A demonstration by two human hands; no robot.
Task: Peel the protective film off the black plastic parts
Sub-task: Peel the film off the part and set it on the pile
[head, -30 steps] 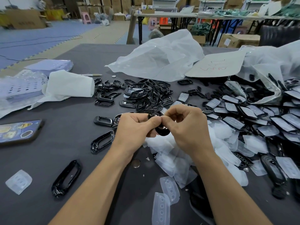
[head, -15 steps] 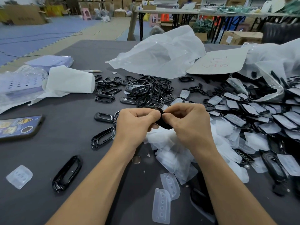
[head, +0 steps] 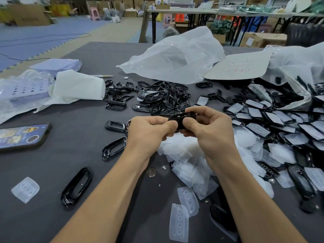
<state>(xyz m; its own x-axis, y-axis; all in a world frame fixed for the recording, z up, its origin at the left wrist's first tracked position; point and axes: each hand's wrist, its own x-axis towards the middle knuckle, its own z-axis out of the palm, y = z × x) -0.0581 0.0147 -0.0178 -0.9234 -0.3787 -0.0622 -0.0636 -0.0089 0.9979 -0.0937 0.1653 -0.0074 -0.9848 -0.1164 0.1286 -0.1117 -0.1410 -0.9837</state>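
Note:
Both hands meet at the middle of the table around one black plastic part (head: 182, 118). My left hand (head: 150, 130) pinches its left end with thumb and curled fingers. My right hand (head: 208, 127) grips its right end, fingers curled over the top. Whether film still covers the held part is hidden by my fingers. Under my hands lies a heap of peeled translucent films (head: 189, 155). To the right spreads a pile of film-covered black parts (head: 273, 125). Behind my hands sits a pile of bare black frames (head: 157, 97).
A phone (head: 21, 135) lies at the left edge. Loose black frames (head: 77, 186) and single films (head: 25, 189) dot the near left. White cloth (head: 77, 88) and plastic bags (head: 175, 57) lie farther back. A coin (head: 151, 172) rests between my forearms on the grey table (head: 70, 155).
My hands have lifted the black part slightly and turned it, so more of its length shows between my thumbs. Both grips stay on it.

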